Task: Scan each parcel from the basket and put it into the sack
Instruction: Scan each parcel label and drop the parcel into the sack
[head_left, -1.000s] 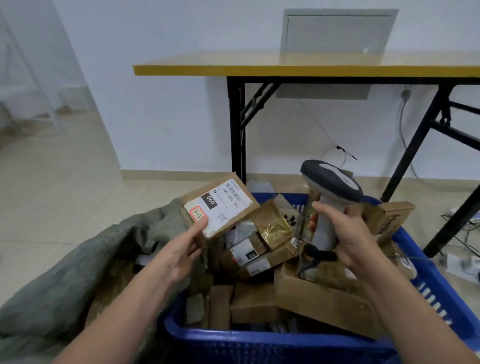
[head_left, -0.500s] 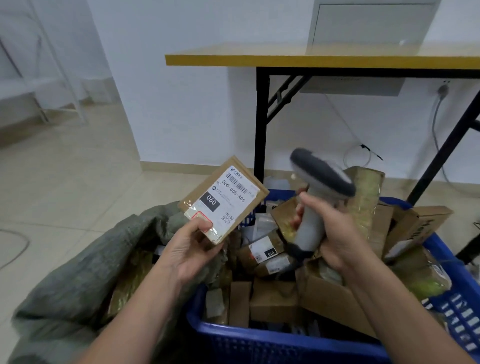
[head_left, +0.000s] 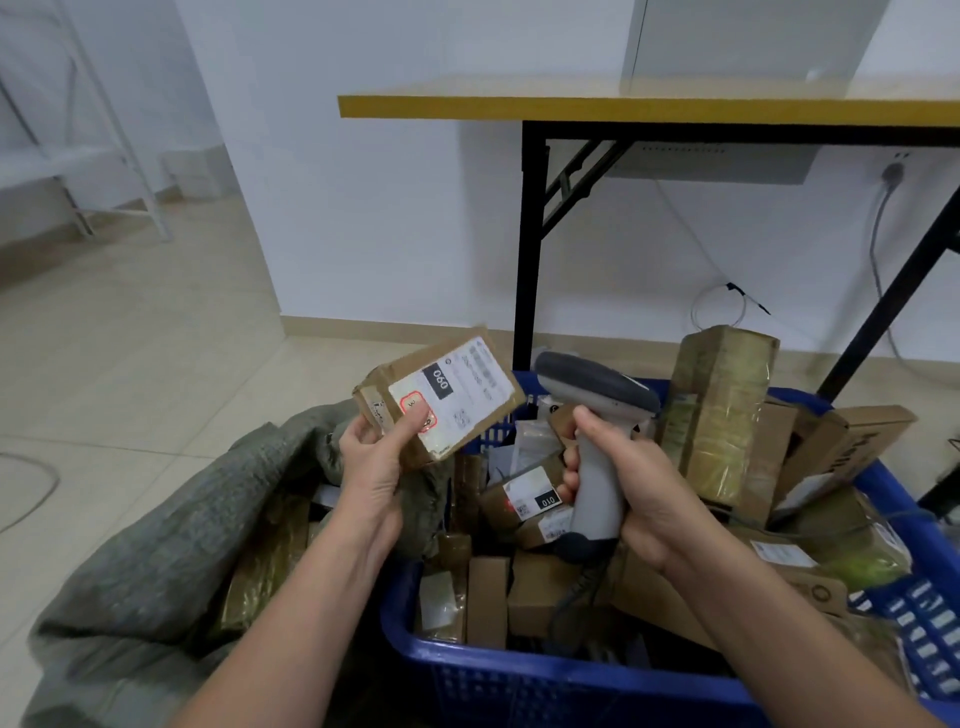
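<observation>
Hands: left hand (head_left: 379, 467) pinches one parcel (head_left: 447, 395) by its lower corner; right hand (head_left: 623, 483) is wrapped round the scanner (head_left: 597, 452).
Parcel: held label up, above the sack (head_left: 156, 545) mouth, beside the basket (head_left: 519, 675).
Scan: red dot falls on a basket parcel, not the held one; cannot tell if the held one is scanned.
Done: some parcels lie in the sack.
To do: basket is heaped; most likely remains.

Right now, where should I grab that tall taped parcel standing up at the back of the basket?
I'd take the tall taped parcel by its upper end, coming from above. It stands upright, its top clear of the other boxes, while its lower part sits down among them in the basket.
</observation>
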